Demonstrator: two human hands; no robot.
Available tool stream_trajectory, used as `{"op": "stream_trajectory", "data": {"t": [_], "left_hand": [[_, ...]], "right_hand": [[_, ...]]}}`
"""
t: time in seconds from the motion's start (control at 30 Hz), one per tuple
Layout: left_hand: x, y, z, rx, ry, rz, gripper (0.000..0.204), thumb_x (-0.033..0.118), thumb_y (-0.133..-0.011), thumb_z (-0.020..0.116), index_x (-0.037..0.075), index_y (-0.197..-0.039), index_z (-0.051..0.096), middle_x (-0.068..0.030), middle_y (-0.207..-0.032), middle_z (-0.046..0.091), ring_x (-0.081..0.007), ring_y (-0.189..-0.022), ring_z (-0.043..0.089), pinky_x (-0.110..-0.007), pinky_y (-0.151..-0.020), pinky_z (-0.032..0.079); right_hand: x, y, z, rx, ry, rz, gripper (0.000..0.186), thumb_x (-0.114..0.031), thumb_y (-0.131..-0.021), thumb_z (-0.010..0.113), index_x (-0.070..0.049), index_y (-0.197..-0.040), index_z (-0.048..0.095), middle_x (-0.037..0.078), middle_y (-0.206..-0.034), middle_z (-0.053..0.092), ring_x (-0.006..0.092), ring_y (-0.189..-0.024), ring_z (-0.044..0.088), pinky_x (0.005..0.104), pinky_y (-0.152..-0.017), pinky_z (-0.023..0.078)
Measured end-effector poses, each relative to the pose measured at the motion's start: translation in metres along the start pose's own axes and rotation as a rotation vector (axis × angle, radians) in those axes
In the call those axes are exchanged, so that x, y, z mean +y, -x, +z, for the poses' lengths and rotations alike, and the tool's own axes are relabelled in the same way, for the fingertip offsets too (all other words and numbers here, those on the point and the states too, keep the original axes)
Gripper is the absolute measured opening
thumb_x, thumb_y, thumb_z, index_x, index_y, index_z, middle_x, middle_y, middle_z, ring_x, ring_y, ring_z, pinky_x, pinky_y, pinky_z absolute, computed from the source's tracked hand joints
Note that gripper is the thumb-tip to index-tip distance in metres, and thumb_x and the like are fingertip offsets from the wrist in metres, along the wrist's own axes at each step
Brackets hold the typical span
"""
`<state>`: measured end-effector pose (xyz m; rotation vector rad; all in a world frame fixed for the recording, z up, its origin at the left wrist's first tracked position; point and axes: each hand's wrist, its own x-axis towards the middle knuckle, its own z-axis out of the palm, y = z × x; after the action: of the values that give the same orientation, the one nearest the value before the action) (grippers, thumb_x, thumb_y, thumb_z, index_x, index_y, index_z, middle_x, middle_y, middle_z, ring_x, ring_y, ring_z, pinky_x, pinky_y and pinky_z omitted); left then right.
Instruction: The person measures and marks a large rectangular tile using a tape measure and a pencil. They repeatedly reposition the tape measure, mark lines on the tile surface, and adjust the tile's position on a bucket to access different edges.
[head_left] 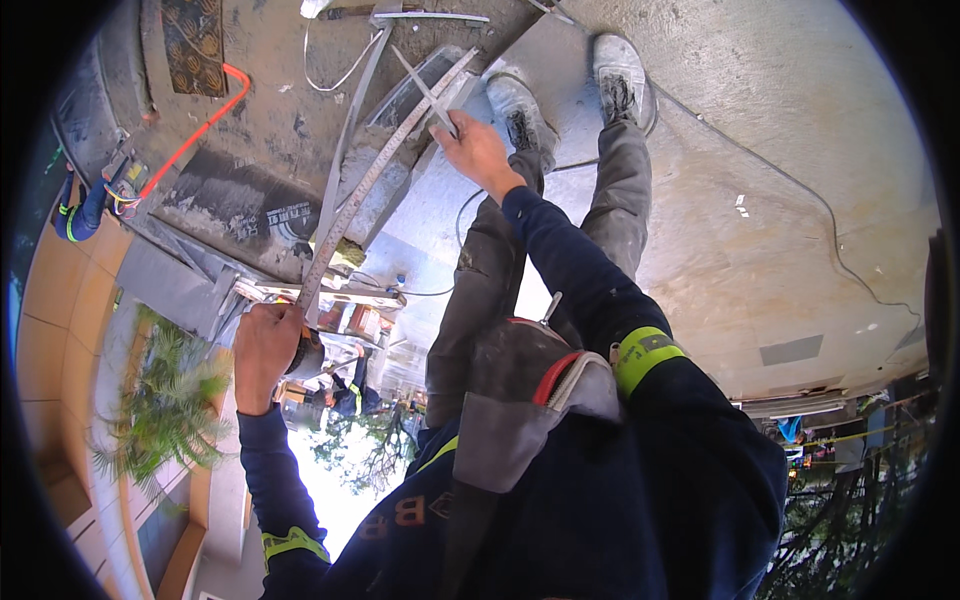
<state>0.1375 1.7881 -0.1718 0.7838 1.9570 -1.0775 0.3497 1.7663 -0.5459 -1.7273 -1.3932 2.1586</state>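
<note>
My left hand (262,352) is closed around the dark case of a tape measure (308,352), partly hidden by the fingers. From it the long metal blade (375,168) runs up and to the right, past my right hand. My right hand (474,150) pinches a thin, pale, pointed strip (428,92) that crosses the blade; its exact kind I cannot make out. Beside the blade stretches a narrow grey metal bar (343,150). A grey, dusty slab-like piece (390,190) with a straight edge lies below the blade.
An orange hose-like line (195,135) curves at the left, near a person in dark blue (85,208). Another person (355,392) is farther off. A cable (800,190) snakes across the floor right of my dusty shoes (618,75). A grey pouch (520,400) hangs at my front.
</note>
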Motion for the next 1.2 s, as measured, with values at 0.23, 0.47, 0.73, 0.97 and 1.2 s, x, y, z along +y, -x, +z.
{"op": "stream_trajectory", "data": {"t": [0.23, 0.47, 0.73, 0.97, 1.2], "left_hand": [[0.018, -0.005, -0.006, -0.043, 0.1, -0.001, 0.038, 0.029, -0.095, 0.057, -0.003, -0.082, 0.071, -0.0288, -0.072, 0.065, -0.0498, -0.073, 0.068, -0.053, -0.066, 0.05], [0.018, -0.019, -0.005, -0.074, 0.104, 0.017, 0.036, 0.024, -0.094, 0.057, -0.005, -0.081, 0.074, -0.0211, -0.071, 0.071, -0.0327, -0.067, 0.071, -0.042, -0.065, 0.052], [0.011, -0.023, -0.005, -0.163, 0.263, -0.071, 0.038, 0.028, -0.095, 0.06, -0.006, -0.085, 0.075, -0.0238, -0.065, 0.063, -0.0262, -0.058, 0.067, -0.04, -0.059, 0.048], [0.014, -0.013, 0.008, -0.19, 0.354, -0.08, 0.035, 0.027, -0.098, 0.061, -0.005, -0.093, 0.076, -0.0224, -0.066, 0.063, -0.018, -0.058, 0.063, -0.038, -0.06, 0.048], [0.018, -0.001, 0.032, -0.129, 0.308, -0.024, 0.035, 0.027, -0.099, 0.06, -0.003, -0.091, 0.076, -0.0198, -0.066, 0.065, -0.0198, -0.062, 0.066, -0.04, -0.063, 0.05]], "right_hand": [[-0.013, -0.018, 0.02, -0.024, -0.039, -0.105, 0.051, -0.048, -0.104, 0.062, -0.015, -0.142, 0.067, 0.019, -0.135, 0.069, 0.0412, -0.123, 0.067, 0.0502, -0.098, 0.055], [0.003, -0.034, 0.036, -0.016, -0.072, -0.109, 0.046, -0.041, -0.106, 0.06, -0.013, -0.143, 0.063, 0.017, -0.144, 0.066, 0.0431, -0.127, 0.064, 0.05, -0.104, 0.053], [0.007, -0.042, 0.042, -0.08, -0.089, -0.154, 0.044, -0.039, -0.109, 0.055, -0.015, -0.146, 0.062, 0.018, -0.144, 0.066, 0.0441, -0.128, 0.063, 0.0486, -0.105, 0.053], [0.011, -0.048, 0.045, -0.14, -0.058, -0.119, 0.043, -0.037, -0.104, 0.062, -0.014, -0.14, 0.066, 0.023, -0.127, 0.073, 0.0442, -0.121, 0.067, 0.0509, -0.103, 0.053], [0.008, -0.047, 0.045, -0.174, -0.095, 0.059, 0.049, -0.043, -0.096, 0.074, -0.008, -0.131, 0.071, 0.025, -0.116, 0.076, 0.0418, -0.114, 0.071, 0.0483, -0.101, 0.055]]}}
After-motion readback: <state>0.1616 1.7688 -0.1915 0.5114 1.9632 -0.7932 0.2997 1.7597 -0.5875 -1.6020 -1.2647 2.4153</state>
